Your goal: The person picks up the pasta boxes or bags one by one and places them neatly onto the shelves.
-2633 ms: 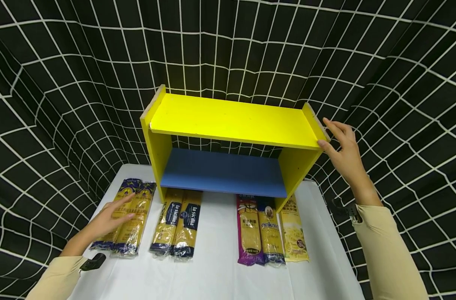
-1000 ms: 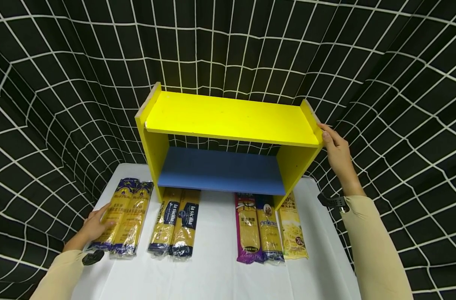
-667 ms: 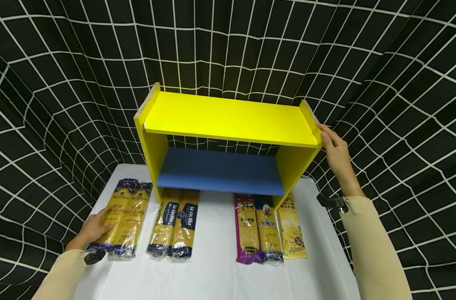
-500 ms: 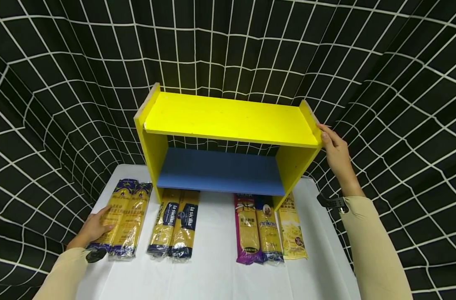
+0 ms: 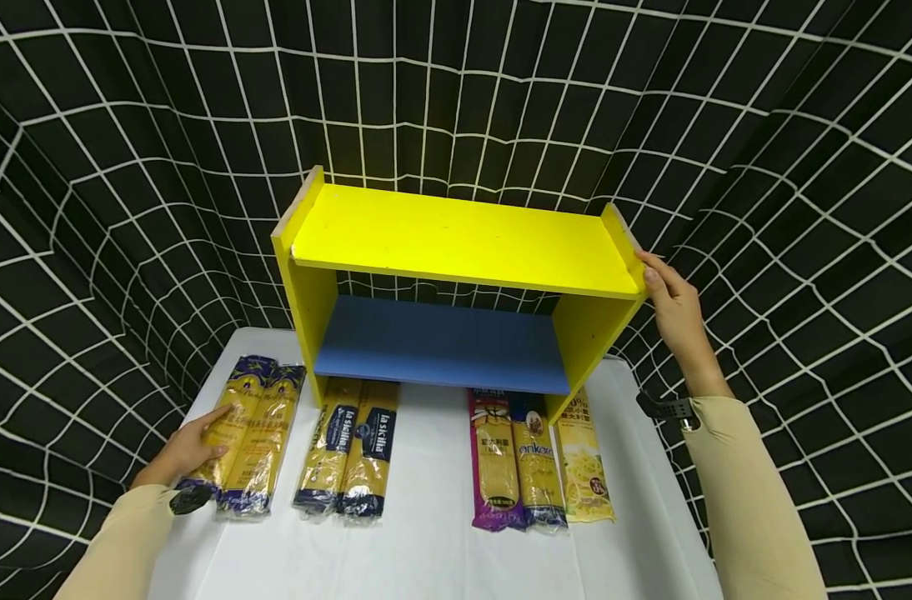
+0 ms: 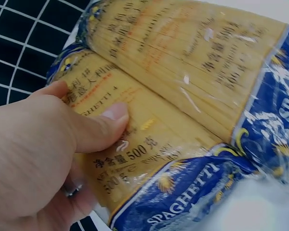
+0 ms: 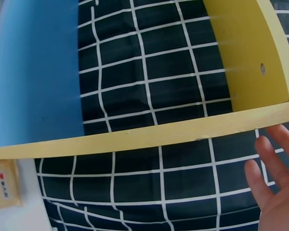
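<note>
On the left of the table in the head view, my left hand (image 5: 186, 451) holds the outer of two side-by-side spaghetti packs. The left wrist view shows its thumb lying on top of that spaghetti pack (image 6: 135, 139) while the other fingers reach round its outer edge, partly hidden. The second spaghetti pack (image 6: 192, 62) lies against it, untouched. My right hand (image 5: 679, 312) rests against the top front corner of the yellow shelf's right side panel (image 5: 602, 333). In the right wrist view, its visible fingers (image 7: 274, 163) stretch out beside the panel's outer face.
The yellow shelf (image 5: 463, 242) with a blue lower board (image 5: 444, 342) stands at the table's back. Two La Sicilia pasta packs (image 5: 369, 454) lie front left of it. A purple pasta pack (image 5: 497, 462), an Ankara pack (image 5: 538, 467) and a yellow pack (image 5: 585, 467) lie front right.
My left hand has come down from above the spaghetti packs and taken hold of the outer one. My right hand has settled onto the shelf's corner. The packs stay in place.
</note>
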`<state>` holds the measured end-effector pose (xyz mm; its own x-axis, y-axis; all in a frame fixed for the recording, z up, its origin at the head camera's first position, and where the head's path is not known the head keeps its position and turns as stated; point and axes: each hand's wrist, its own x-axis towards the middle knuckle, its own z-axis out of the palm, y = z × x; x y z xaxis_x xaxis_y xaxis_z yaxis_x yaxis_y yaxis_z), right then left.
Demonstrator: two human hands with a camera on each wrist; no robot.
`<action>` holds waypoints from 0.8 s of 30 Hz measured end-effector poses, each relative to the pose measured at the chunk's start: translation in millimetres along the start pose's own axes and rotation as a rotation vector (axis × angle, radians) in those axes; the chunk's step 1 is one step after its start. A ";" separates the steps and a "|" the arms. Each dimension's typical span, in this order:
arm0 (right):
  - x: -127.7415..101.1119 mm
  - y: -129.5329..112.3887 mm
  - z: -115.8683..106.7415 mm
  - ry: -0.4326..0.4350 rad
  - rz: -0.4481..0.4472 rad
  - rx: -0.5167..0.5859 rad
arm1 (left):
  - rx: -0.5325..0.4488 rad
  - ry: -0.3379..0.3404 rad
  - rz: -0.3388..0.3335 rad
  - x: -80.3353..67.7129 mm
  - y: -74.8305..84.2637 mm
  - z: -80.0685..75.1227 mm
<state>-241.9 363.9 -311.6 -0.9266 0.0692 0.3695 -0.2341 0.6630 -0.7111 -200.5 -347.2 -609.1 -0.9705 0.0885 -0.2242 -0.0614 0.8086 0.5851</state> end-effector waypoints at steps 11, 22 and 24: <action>1.1 -2.5 -0.1 0.008 -0.005 -0.009 | -0.123 -0.052 0.023 1.9 7.6 -7.2; 0.6 -1.8 0.3 0.004 0.012 -0.010 | -0.161 -0.072 -0.004 -0.5 -3.2 -1.4; 0.5 -2.0 0.6 0.004 0.016 -0.014 | -0.184 -0.081 0.001 -1.3 -3.8 -2.7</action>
<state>-242.1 362.1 -310.4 -0.9290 0.0831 0.3605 -0.2149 0.6720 -0.7087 -199.7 -351.9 -608.9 -0.9492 0.1418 -0.2811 -0.1091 0.6894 0.7162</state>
